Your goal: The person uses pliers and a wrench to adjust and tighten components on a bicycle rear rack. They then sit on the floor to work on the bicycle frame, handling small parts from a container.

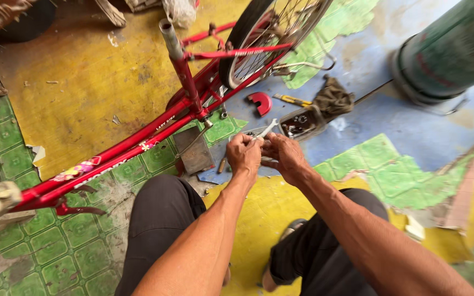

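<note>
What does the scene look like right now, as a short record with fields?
left hand: closed on a small silver wrench
right hand: beside the left, fingers closed, working the same small part
bicycle frame: red, lying across the floor, seat tube bare
rear wheel: at top
on floor: red curved piece, yellow-handled tool, rag, parts tray

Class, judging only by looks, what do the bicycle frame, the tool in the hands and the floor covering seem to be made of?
Bicycle frame: likely metal tubing, glossy red paint with highlights.
Tool, held by the left hand and right hand: bare silvery metal, bright sheen.
Floor covering: probably thin vinyl sheet, patterned green, torn and peeling at the edges.
</note>
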